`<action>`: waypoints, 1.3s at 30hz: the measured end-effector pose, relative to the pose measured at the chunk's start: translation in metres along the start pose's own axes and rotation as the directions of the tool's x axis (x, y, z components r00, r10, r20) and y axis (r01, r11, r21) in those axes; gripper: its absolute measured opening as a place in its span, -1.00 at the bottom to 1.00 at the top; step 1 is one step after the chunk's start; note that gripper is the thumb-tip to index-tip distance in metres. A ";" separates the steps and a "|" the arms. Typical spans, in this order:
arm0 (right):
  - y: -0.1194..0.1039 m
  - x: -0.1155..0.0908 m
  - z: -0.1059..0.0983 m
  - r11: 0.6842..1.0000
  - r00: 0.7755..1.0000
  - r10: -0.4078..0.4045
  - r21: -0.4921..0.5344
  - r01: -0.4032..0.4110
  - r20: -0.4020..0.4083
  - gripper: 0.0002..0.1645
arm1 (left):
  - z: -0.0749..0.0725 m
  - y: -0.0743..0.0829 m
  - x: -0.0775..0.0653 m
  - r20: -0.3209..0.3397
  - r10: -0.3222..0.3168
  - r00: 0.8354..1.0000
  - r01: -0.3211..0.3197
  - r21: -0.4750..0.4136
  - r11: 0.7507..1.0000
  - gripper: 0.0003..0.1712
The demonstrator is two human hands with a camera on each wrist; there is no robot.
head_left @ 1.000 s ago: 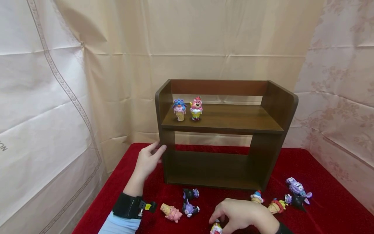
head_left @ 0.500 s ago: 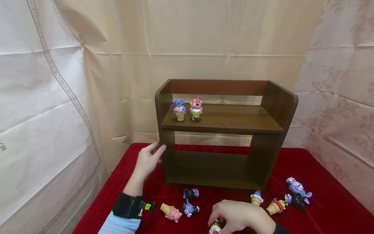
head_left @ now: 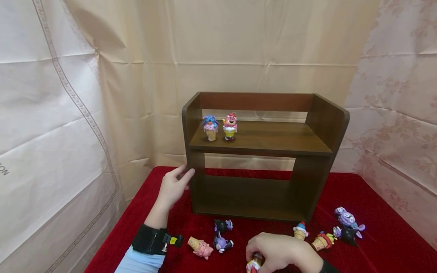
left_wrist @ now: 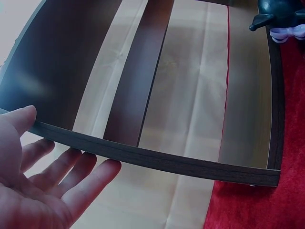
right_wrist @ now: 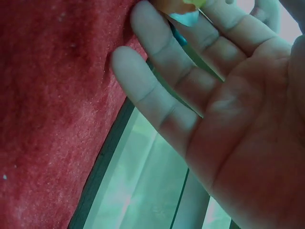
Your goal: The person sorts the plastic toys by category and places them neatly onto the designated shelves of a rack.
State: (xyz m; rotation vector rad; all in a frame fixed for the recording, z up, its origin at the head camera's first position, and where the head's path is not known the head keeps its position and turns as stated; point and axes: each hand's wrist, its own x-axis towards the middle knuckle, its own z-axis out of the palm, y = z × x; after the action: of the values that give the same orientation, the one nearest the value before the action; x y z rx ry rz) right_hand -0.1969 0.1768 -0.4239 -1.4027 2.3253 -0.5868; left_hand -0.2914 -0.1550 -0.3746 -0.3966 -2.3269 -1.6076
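Figurine lies in front of the shelf, pinched at the fingertips of your right hand, the nearer hand; its long axis is mostly hidden. Your left hand, fingers loosely apart, touches the shelf's left side.

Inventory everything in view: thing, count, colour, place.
Shelf: 1, dark brown, on cloth.
Cloth: 1, red, under shelf.
Hangings: several, whitish to cream, back and sides.
Upright figurines: 2, blue-pink and pink-yellow, shelf's upper left.
Pink figurine: 1, pink, cloth's front left.
Dark figurines: apparently 4, purple, black, cloth's front and right.
Cone figurines: 2, tan with coloured tops, shelf's right front.
Held figurine: 1, mixed, in right hand.
Left hand: 1, bare, at shelf's left side.
Right hand: 1, bare, front centre.
Wristbands: 2, black, wrists.
Sleeve: 1, light blue, left.
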 end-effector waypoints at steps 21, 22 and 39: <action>0.005 -0.010 -0.016 0.999 0.977 0.012 0.048 -0.002 -0.213 -0.69 | 0.001 0.000 0.000 -0.005 -0.002 1.000 0.002 -0.006 1.000 -0.34; 0.005 -0.010 -0.016 0.999 0.975 0.015 0.049 -0.004 -0.224 -0.69 | 0.001 0.000 0.000 -0.005 -0.002 1.000 0.002 -0.005 1.000 -0.34; -0.002 -0.013 -0.025 0.996 0.853 -0.040 0.043 0.073 -0.520 -0.64 | 0.001 -0.001 0.001 0.001 -0.007 1.000 0.007 0.002 1.000 -0.34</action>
State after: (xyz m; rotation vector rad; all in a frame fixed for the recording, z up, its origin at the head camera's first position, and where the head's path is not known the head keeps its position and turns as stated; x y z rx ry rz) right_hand -0.2020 0.1918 -0.4004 -1.4196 2.6402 -1.1727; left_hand -0.2922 -0.1546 -0.3752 -0.3894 -2.3326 -1.6082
